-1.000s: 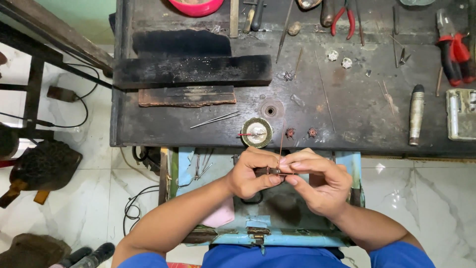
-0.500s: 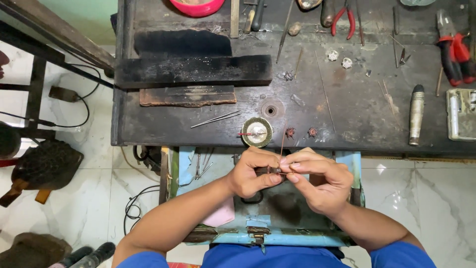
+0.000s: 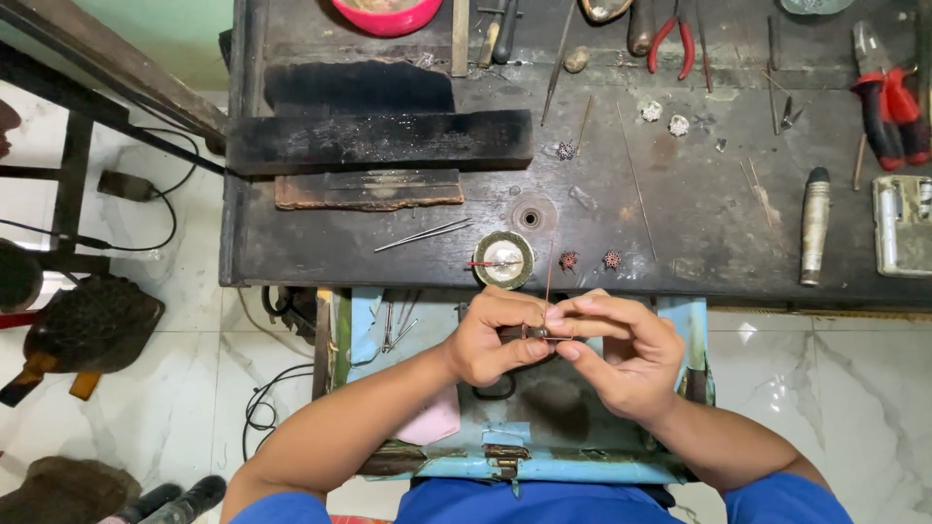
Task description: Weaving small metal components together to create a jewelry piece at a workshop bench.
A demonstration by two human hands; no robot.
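My left hand [image 3: 493, 342] and my right hand [image 3: 621, 351] meet over an open light-blue drawer [image 3: 573, 464] below the bench edge. Both pinch a small dark tool or piece [image 3: 532, 333] between the fingertips, and a thin wire [image 3: 549, 277] rises from it toward the bench. What exactly sits between the fingers is too small to tell. Just beyond the hands, on the dark workbench [image 3: 680, 204], stand a small round brass dish [image 3: 504, 259] and two tiny reddish ornaments [image 3: 569, 259] [image 3: 612, 259].
Charred blocks [image 3: 379, 141] lie at the bench's left. Tweezers [image 3: 423, 234], red-handled pliers [image 3: 666, 39] [image 3: 888, 102], a metal cylinder [image 3: 815, 223], a small box [image 3: 903, 225] and a pink bowl [image 3: 386, 14] are spread about. Cables [image 3: 257, 412] and footwear [image 3: 58, 325] lie on the marble floor.
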